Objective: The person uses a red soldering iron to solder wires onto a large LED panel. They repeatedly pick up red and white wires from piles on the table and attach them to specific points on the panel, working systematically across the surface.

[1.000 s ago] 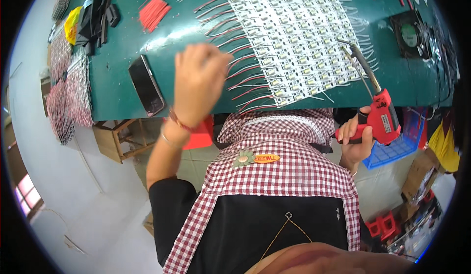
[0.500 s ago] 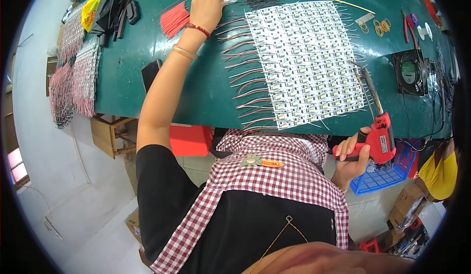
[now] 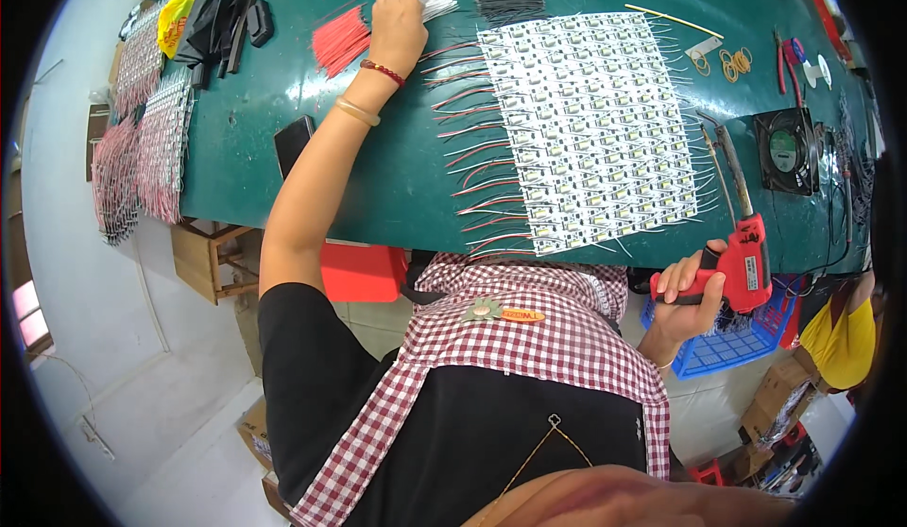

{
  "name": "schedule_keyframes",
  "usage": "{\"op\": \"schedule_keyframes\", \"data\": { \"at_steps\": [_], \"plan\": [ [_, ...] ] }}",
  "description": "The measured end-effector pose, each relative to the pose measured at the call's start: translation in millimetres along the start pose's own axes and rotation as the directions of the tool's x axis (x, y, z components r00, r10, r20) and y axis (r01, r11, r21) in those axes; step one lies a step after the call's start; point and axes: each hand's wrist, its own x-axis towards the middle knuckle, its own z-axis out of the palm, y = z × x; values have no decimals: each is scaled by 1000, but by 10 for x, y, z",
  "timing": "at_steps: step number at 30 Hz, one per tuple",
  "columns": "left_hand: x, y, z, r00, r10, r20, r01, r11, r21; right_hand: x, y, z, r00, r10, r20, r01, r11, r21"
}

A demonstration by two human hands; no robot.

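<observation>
My left hand (image 3: pixel 399 28) reaches to the far side of the table, fingers curled downward at the edge of a bundle of thin white wires (image 3: pixel 437 0). Its fingertips are partly hidden, so I cannot make out what they pinch. Beside it lies a bundle of red wires (image 3: pixel 341 42). My right hand (image 3: pixel 688 302) is wrapped round the handle of a red soldering gun (image 3: pixel 746 267), its metal tip pointing up and away, right of the panel. A white panel of small LED boards (image 3: pixel 590 130) lies in the middle, with red, black and white wires along its left edge.
Black wires (image 3: pixel 508 0) lie behind the panel on the green table (image 3: pixel 236 163). Further right are rubber bands (image 3: pixel 735 64), a thin stick (image 3: pixel 675 21) and a black fan (image 3: pixel 786 144). A phone (image 3: pixel 294 145) sits left of my forearm; a blue basket (image 3: pixel 727 352) is below the table edge.
My left hand has shifted slightly right and nearer, beside the white wires. The soldering gun has moved a little right, its tip away from the panel's edge.
</observation>
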Motion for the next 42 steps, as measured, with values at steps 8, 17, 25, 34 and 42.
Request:
{"op": "schedule_keyframes", "data": {
  "at_steps": [8,17,25,34,42],
  "plan": [
    [-130,319,-195,808,-541,233,461,333,-823,47,-14,55,1000,-14,-13,14,1000,-7],
    [-271,343,-161,841,-521,143,395,414,-820,125,-38,187,998,12,56,-11,1000,-20],
    [-166,407,-437,810,-479,340,473,191,-860,141,-57,281,998,24,65,-24,1000,-5],
    [-94,263,-583,695,-505,512,616,50,-786,196,-88,414,995,45,91,-41,998,-42],
    [5,219,-550,997,-62,37,71,935,-348,245,-125,546,988,83,128,-77,995,-56]
  ]
}}
